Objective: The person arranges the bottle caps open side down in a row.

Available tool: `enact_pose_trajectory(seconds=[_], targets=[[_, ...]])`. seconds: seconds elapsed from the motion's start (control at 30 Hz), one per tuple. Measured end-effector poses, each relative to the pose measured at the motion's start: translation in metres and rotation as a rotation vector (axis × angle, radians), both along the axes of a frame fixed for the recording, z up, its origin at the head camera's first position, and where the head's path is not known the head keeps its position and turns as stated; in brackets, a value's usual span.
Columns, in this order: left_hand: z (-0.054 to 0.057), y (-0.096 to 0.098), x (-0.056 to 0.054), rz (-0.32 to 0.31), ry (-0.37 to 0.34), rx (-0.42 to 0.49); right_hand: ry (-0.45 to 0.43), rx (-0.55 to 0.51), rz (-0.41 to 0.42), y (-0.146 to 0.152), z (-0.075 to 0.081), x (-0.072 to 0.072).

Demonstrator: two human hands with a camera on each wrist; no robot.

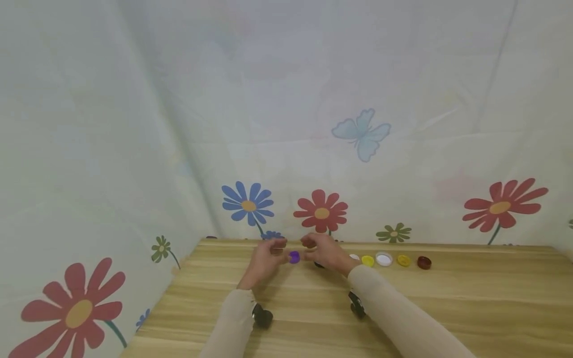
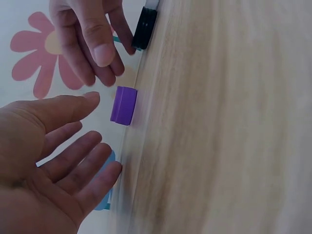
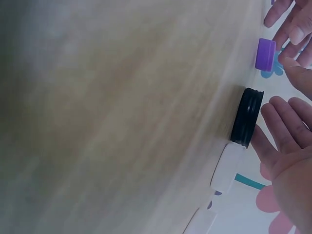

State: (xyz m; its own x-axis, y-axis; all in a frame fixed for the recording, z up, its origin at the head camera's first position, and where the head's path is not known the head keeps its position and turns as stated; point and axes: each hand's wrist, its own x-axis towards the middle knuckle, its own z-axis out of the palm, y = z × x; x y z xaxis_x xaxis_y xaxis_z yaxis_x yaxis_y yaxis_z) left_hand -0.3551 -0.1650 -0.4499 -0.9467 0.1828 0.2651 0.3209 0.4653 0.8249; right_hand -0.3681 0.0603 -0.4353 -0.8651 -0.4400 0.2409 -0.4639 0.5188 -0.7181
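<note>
A purple bottle cap (image 1: 293, 257) sits on the wooden table between the two hands. My left hand (image 1: 265, 259) is just left of it, fingers spread and loosely bent, with nothing held; in the left wrist view its thumb points toward the purple cap (image 2: 124, 105). On the other side, my right hand (image 1: 328, 254) hovers with relaxed fingers and an empty palm. A ridged black cap (image 3: 247, 117) stands close by the right hand's fingers in the right wrist view. From the head, that hand mostly covers the black cap (image 1: 319, 264).
To the right, a row continues with a white cap (image 1: 354, 257), a yellow cap (image 1: 368, 261), a larger white lid (image 1: 383, 259), a darker yellow cap (image 1: 404, 260) and a brown cap (image 1: 424, 262). Behind the table (image 1: 304, 308) hangs a flower-printed cloth (image 1: 277, 164).
</note>
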Motion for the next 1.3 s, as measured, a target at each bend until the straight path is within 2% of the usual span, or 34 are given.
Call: enact_pose_trajectory(seconds=[0.33, 0.53, 0.77, 1.1, 1.3], targets=[[-0.003, 0.002, 0.000, -0.019, -0.014, -0.002, -0.008, 0.073, -0.001, -0.006, -0.003, -0.007], [-0.007, 0.003, 0.000, -0.018, 0.012, -0.013, -0.001, 0.107, 0.004, -0.009, -0.002, -0.008], [-0.009, 0.005, 0.000, -0.009, 0.014, -0.045, 0.014, 0.113, 0.045, -0.012, -0.004, -0.007], [-0.009, 0.005, 0.000, -0.025, 0.002, -0.046, 0.050, 0.098, 0.054, -0.019, -0.006, -0.009], [-0.009, 0.004, -0.001, -0.035, -0.004, -0.062, 0.039, 0.070, 0.054, -0.020, -0.005, -0.008]])
